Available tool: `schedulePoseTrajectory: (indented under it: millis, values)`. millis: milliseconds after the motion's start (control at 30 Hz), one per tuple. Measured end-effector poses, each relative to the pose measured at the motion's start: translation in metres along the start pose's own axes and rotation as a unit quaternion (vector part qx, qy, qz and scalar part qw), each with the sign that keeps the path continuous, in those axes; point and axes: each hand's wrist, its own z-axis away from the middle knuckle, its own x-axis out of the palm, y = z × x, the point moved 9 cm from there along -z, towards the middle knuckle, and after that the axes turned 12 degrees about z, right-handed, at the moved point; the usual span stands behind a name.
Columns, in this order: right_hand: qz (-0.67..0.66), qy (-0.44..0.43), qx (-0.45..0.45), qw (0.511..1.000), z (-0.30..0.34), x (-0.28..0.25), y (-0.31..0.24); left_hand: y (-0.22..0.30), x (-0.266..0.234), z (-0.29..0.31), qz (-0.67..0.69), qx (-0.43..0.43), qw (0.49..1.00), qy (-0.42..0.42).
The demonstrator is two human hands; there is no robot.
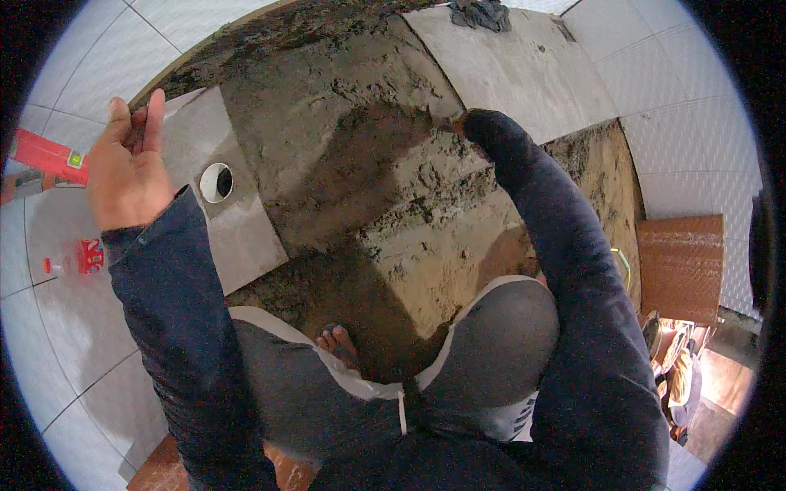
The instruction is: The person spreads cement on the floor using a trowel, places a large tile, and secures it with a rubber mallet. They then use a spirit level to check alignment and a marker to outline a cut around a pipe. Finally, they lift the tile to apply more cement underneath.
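My left hand (135,176) is raised above the left end of the tiled area, with two fingers stretched up and apart and the others bent. I see nothing held in it. A red spirit level (51,155) with a yellow-green vial shows just left of the hand and is partly hidden by it. Below the hand lies a grey floor tile (237,237) with a round white pipe opening (216,182). My right hand (461,125) reaches to the corner of another grey tile (524,74); the sleeve and shadow hide most of its fingers. Rough wet mortar (327,139) spreads between the tiles.
A clear bottle with a red label (90,256) is at the left. A dark crumpled bag (480,15) lies on the far tile. At the right are a brown board (681,266) and cluttered items (678,368). My foot (337,345) rests on the mortar bed.
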Motion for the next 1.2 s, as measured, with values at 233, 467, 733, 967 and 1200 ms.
schedulePoseTrajectory:
  millis: [233,467,733,967,1200]
  values:
    - [0.009,0.078,0.010,0.997,0.126,0.037,0.029,0.008,0.013,0.014,-0.149,0.057,0.985,-0.061]
    - [-0.003,0.100,0.193,0.976,0.441,-0.039,0.172,-0.031,-0.023,-0.041,-0.188,-0.096,0.968,-0.135]
    - [0.244,0.074,0.351,0.901,0.500,0.056,0.293,-0.007,-0.034,-0.061,-0.471,0.091,0.809,-0.340]
    - [0.269,0.077,0.202,0.938,0.451,0.153,0.256,0.024,-0.005,-0.045,-0.474,0.112,0.850,-0.203]
    - [0.187,0.026,0.315,0.930,0.486,0.128,0.276,0.004,-0.073,-0.120,-0.024,-0.066,0.992,-0.109]
